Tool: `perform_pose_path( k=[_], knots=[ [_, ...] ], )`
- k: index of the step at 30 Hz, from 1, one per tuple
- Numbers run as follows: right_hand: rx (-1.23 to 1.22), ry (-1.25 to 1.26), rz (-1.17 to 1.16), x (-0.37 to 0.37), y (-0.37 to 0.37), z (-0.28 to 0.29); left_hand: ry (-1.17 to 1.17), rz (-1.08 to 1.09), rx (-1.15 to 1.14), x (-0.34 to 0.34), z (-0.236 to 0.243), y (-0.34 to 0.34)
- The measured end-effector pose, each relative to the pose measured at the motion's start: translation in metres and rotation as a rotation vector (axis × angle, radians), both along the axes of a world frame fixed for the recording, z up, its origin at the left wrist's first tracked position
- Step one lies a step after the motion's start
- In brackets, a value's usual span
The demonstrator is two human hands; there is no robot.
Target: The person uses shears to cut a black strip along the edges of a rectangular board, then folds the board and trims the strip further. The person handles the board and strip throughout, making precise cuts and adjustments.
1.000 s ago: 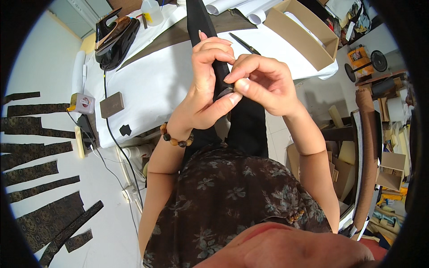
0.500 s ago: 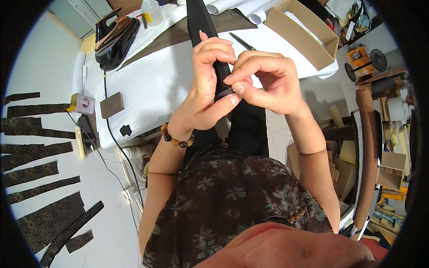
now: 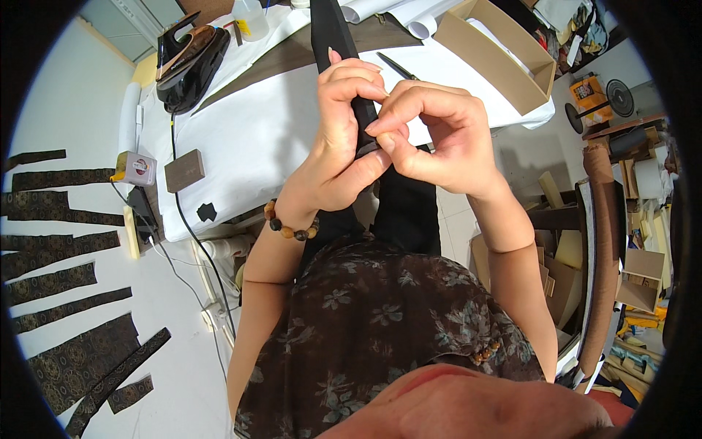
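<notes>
A long black fabric strip (image 3: pixel 333 33) runs from the far edge of the table down into my hands. My left hand (image 3: pixel 338 132) is closed around its near end, the fingers curled over the far side and the thumb pressed along the edge. At that same edge, my right hand (image 3: pixel 446 135) pinches with thumb and forefinger, almost touching the left thumb. Anything tiny between those right fingertips is too small to make out. Just beyond the hands, a dark slim pointed tool (image 3: pixel 397 66) lies on the white table covering (image 3: pixel 241 124).
A black iron (image 3: pixel 191 69) stands at the far left with its cord trailing down. Nearer are a grey block (image 3: pixel 184 171) and a small black scrap (image 3: pixel 207 212). A cardboard box (image 3: pixel 504 62) and white paper rolls (image 3: pixel 423 28) sit at the back. Patterned fabric pieces (image 3: pixel 80 358) lie left.
My left thumb has slid slightly over the strip's edge, covering the fold seen before. The right fingertips have shifted very slightly left, and the strip a little right.
</notes>
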State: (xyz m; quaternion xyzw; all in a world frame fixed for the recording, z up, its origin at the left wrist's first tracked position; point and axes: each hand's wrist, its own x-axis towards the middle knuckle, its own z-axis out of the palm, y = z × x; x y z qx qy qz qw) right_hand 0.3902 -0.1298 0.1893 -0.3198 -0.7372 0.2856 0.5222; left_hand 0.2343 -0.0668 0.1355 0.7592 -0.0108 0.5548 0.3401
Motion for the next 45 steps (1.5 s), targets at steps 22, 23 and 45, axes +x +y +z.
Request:
perform_pose_path(
  k=[22,23,45],
  knots=[
    [0.131,-0.072,-0.047,-0.001,-0.001,-0.001,0.056,0.026,0.023,-0.002,-0.003,0.003],
    [0.149,-0.069,-0.057,-0.002,-0.001,-0.002,0.049,0.017,0.022,-0.002,-0.002,0.004],
    [0.329,0.274,-0.282,-0.018,-0.006,-0.051,0.054,0.033,0.022,-0.004,0.001,0.007]
  ],
)
